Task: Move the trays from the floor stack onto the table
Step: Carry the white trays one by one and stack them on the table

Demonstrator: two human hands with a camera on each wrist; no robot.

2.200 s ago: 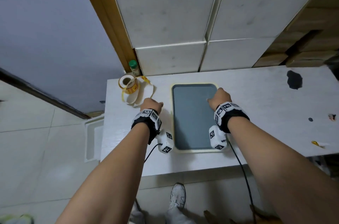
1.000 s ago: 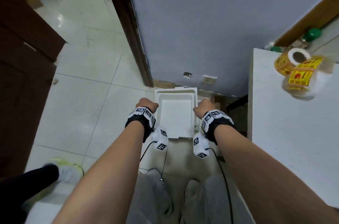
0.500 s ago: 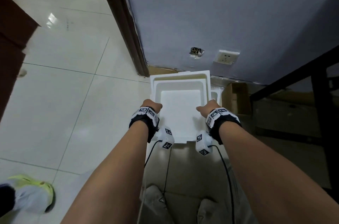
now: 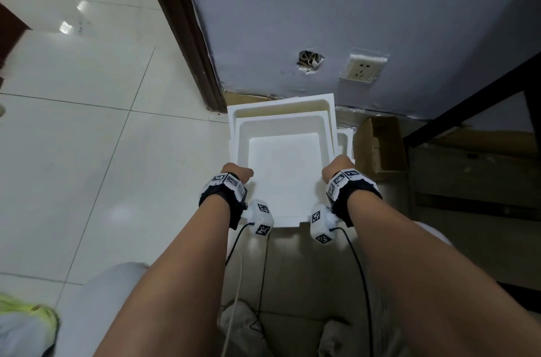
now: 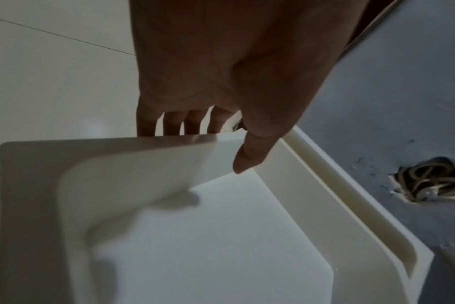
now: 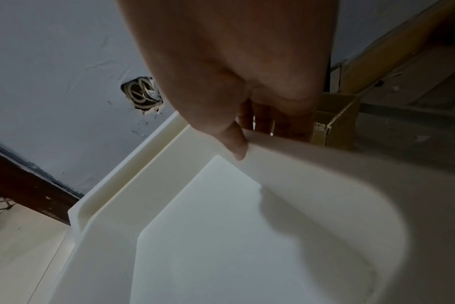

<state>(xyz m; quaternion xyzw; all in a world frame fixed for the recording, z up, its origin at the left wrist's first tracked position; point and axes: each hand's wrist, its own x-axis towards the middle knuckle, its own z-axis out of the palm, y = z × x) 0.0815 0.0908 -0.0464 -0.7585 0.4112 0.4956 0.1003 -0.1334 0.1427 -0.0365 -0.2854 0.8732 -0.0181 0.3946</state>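
Note:
A stack of white trays (image 4: 282, 115) stands on the floor against the blue-grey wall. The top white tray (image 4: 281, 163) sits shifted toward me. My left hand (image 4: 238, 173) grips its left rim, thumb (image 5: 249, 158) over the inner wall and fingers (image 5: 169, 123) under the outside. My right hand (image 4: 336, 166) grips the right rim the same way, thumb (image 6: 235, 144) inside and fingers (image 6: 262, 119) below. The lower tray's rim (image 5: 325, 197) shows past the far edge, also in the right wrist view (image 6: 133, 170).
A brown door frame (image 4: 187, 34) runs down left of the stack. A cardboard box (image 4: 377, 146) and a black table leg (image 4: 468, 102) stand at the right. A wall socket (image 4: 361, 70) and a hole with wires (image 4: 310, 59) lie above. White floor tiles (image 4: 73, 137) spread left.
I turned from the table, where a grey tray was set down, to the floor stack. Both hands closed in on the top white tray's side rims and now grip them.

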